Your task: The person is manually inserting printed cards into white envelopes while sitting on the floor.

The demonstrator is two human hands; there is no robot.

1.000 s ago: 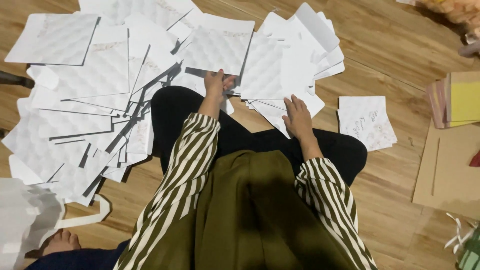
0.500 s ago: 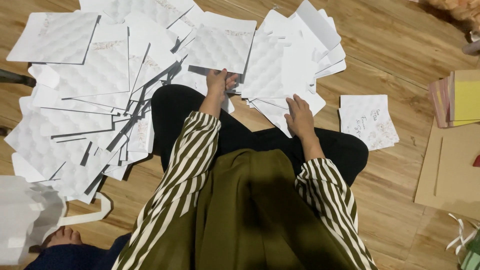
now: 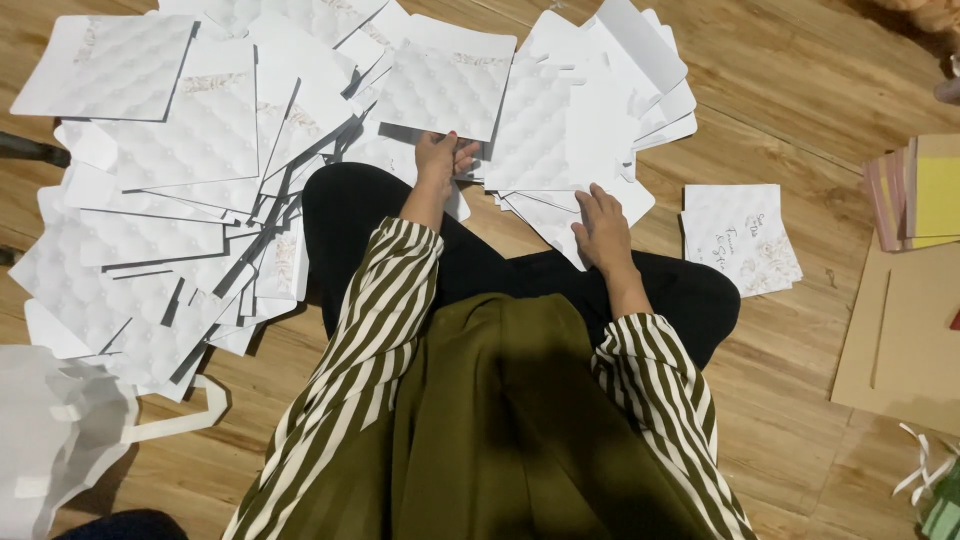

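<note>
I sit cross-legged on a wooden floor with white quilted-pattern cards spread in front of me. My left hand (image 3: 440, 160) grips the lower edge of one white quilted card (image 3: 445, 85) lying just beyond my knee. My right hand (image 3: 603, 225) rests flat, fingers spread, on a fanned stack of white cards (image 3: 590, 120) to the right. Both sleeves are striped olive and white.
A big heap of the same white cards (image 3: 170, 200) covers the floor at left. A small printed card stack (image 3: 738, 238) lies at right. Brown cardboard (image 3: 900, 340) and coloured paper sheets (image 3: 925, 190) sit far right. A white bag (image 3: 60, 430) lies lower left.
My left hand has shifted slightly on the card it holds. The right hand stays on the fanned stack. Another person's hand at lower left is gone from view.
</note>
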